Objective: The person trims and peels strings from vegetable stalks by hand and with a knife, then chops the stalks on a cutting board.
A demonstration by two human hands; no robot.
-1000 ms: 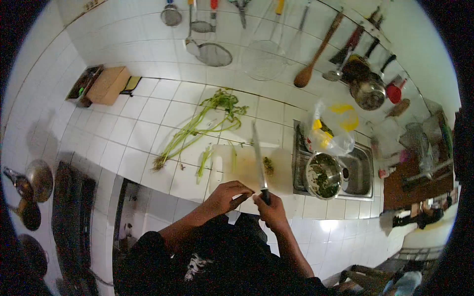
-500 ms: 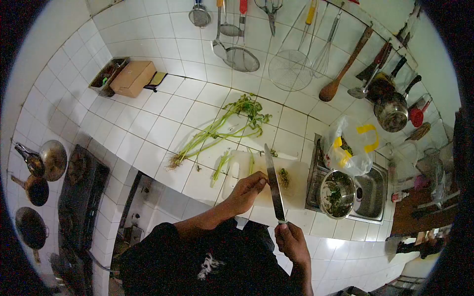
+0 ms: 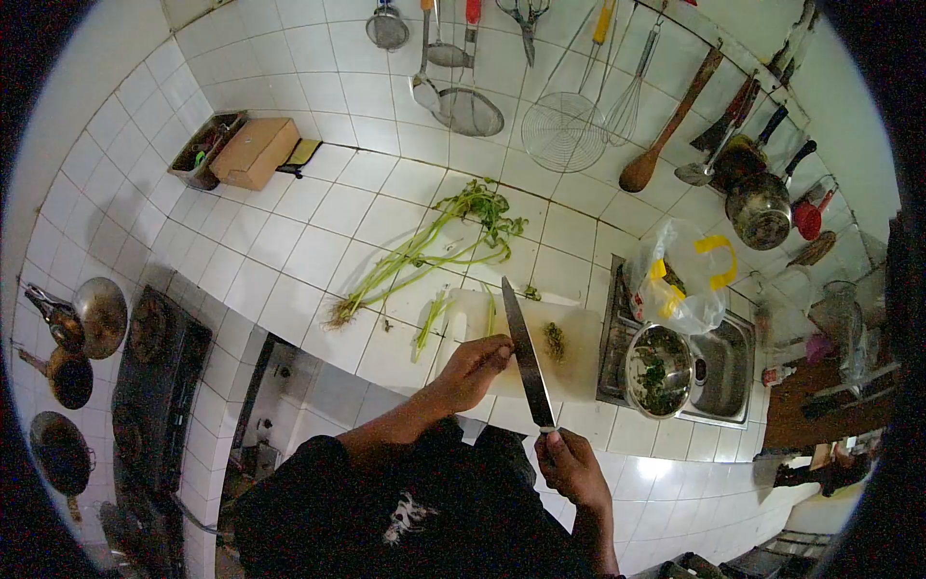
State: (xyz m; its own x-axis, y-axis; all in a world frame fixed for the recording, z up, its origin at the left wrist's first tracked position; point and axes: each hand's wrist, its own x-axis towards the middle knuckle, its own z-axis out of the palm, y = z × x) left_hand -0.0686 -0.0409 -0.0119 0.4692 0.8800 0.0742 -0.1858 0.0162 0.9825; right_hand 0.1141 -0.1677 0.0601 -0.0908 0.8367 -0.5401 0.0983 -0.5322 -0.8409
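A long kitchen knife (image 3: pixel 527 362) is gripped by its handle in my right hand (image 3: pixel 574 468), its blade pointing away from me and tilted left over the white cutting board (image 3: pixel 582 338). My left hand (image 3: pixel 473 374) is closed, thumb and fingertips together right beside the blade; what they pinch, if anything, is hidden. A small heap of chopped greens (image 3: pixel 554 342) lies on the board right of the blade. Cut pale green stalks (image 3: pixel 431 326) lie at the board's left side. Behind them rests a bunch of leafy stalks with roots (image 3: pixel 415 256).
Right of the board, a metal bowl (image 3: pixel 660 370) holds chopped greens beside the sink (image 3: pixel 723 376). A plastic bag with yellow handles (image 3: pixel 690 280) stands behind it. A cardboard box (image 3: pixel 255 152) sits at the back left. Strainers, a whisk (image 3: pixel 627 106) and pans hang on the wall.
The knife's tip has swung slightly left, and my left hand stays closed beside the blade. The whole view has shifted a little; the greens lie as before.
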